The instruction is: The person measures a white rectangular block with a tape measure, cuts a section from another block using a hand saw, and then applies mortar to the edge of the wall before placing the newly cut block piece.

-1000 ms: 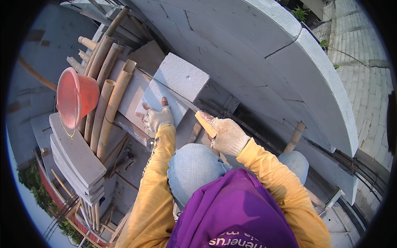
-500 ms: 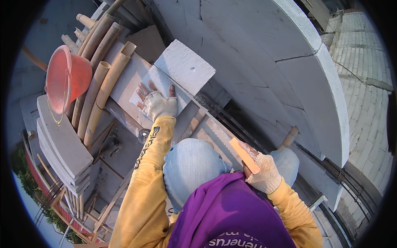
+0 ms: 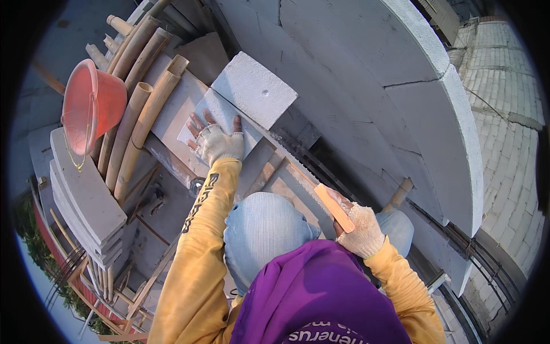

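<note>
Your left hand (image 3: 217, 142), in a pale glove that leaves the fingertips bare, lies palm down with its fingers spread wide on a grey-white block (image 3: 251, 139) in front of you, while your right hand (image 3: 363, 230), gloved in the same way, is wrapped around the tan-orange handle (image 3: 337, 211) of a saw (image 3: 324, 195). Its toothed length reaches up and to the left from your grip, toward the line where the block under your palm lies just beside a second, rougher block (image 3: 256, 90); you cannot tell from this view how deep it sits between the two. Your bent knee (image 3: 269, 232) in faded denim is between your yellow sleeves (image 3: 207, 212), with purple cloth (image 3: 323, 286) nearest the lower edge. To your left, curved bamboo poles (image 3: 150, 127) lie side by side, with a red bucket (image 3: 110, 106) tipped toward the left next to them and a stack of curved grey slabs (image 3: 86, 180) near it. On your right rises a curved wall (image 3: 349, 74) of large grey blocks, and beyond it you see a tiled roof (image 3: 501, 166)
</note>
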The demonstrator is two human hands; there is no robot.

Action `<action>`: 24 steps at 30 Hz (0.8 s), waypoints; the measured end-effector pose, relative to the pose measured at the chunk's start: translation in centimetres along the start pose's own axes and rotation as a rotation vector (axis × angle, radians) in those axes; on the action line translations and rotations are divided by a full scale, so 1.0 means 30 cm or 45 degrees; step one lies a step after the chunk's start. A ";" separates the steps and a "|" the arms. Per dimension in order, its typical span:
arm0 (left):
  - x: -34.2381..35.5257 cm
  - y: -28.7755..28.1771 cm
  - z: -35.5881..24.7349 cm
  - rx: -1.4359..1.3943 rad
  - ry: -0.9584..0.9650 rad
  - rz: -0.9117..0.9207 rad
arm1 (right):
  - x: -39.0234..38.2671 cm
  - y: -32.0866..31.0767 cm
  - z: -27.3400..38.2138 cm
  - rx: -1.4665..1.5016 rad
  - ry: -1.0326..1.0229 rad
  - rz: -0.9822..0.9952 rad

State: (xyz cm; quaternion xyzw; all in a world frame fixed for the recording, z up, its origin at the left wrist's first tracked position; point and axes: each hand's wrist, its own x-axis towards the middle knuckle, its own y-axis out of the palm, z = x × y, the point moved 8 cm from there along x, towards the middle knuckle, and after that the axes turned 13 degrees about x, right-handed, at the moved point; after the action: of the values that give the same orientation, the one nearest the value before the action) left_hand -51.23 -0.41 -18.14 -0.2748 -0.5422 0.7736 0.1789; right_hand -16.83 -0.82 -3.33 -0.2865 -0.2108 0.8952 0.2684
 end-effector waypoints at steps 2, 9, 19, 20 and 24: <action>0.000 -0.014 -0.011 0.005 0.005 -0.018 | -0.075 -0.005 -0.054 0.041 0.099 0.023; -0.005 -0.013 -0.069 0.017 0.039 0.010 | 0.323 0.021 0.011 0.002 -0.229 -0.250; -0.015 0.008 -0.049 0.045 0.039 -0.100 | -0.184 -0.026 -0.133 0.045 0.045 -0.033; -0.017 0.011 -0.047 0.055 0.038 -0.094 | -0.087 0.002 -0.128 -0.052 0.017 -0.001; 0.026 -0.037 -0.087 -0.008 0.044 -0.123 | 0.219 0.017 -0.072 0.127 -0.221 -0.287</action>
State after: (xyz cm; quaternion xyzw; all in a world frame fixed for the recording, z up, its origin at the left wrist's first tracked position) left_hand -50.27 2.36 -17.95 -0.2621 -0.5541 0.7576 0.2243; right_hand -20.20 3.22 -7.83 -0.1688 -0.2193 0.8902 0.3618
